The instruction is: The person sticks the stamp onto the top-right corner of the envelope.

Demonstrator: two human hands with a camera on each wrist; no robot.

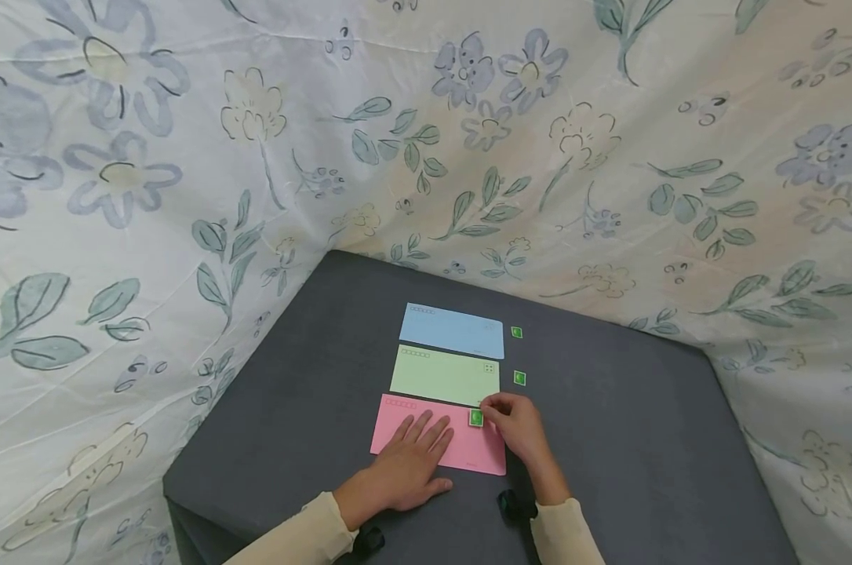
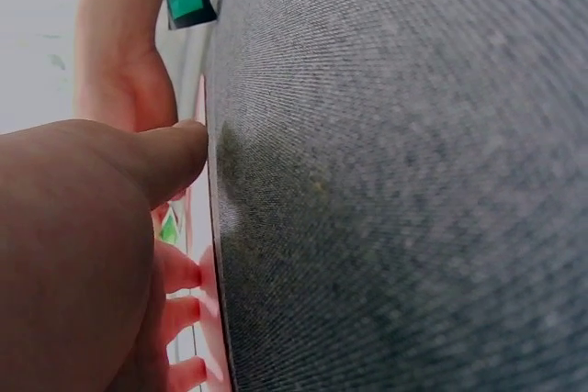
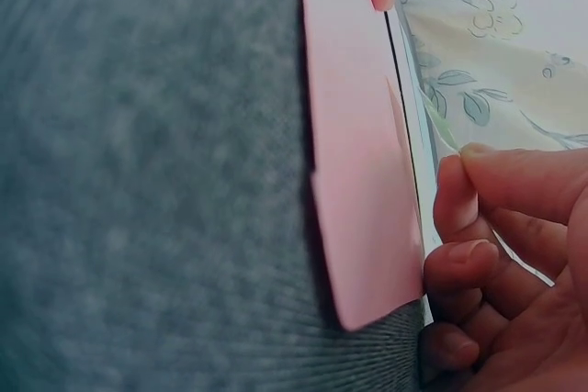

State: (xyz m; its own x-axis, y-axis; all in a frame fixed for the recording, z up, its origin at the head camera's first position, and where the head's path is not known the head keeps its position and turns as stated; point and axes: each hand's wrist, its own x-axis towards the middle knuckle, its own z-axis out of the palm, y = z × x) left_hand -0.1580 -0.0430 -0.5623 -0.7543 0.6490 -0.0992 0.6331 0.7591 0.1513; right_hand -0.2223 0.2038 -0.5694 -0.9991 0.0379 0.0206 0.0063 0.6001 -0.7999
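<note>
Re: stamp in hand. Loc.: held stamp (image 1: 476, 418) is over upper R corner area of pink envelope (image 1: 468, 451), nearest the person of three envelopes on dark surface (image 1: 609, 439).

Key relation: stamp lies immed. L of R hand (image 1: 518, 424), at its fingertips; L hand (image 1: 412, 471) is farther off, its fingertips to the L of stamp w/ a strip of pink paper between. R hand is thus nearer. Envelope's long axis runs L–R, dipping slightly toward R end; stamp is approx. square, no clear long axis. Whether stamp's underside touches paper: cannot tell; R wrist view shows it edge-on, tilted.

Hands: R grasps stamp by one edge betw. thumb & forefinger, other fingers curled in. L grasps nothing; laid palm-down, fingers spread on pink envelope, thumb out past its near edge.

Appearance: stamp bright green w/ pale border, thin; printed detail too small to read. Envelope plain pink, flat save slight bowing at one edge (R wrist view), row of small squares upper L.

Adj. items: green envelope (image 1: 443, 374) just beyond, then blue envelope (image 1: 454, 331); two loose stamps (image 1: 520, 378) R of these, apart from both.
</note>
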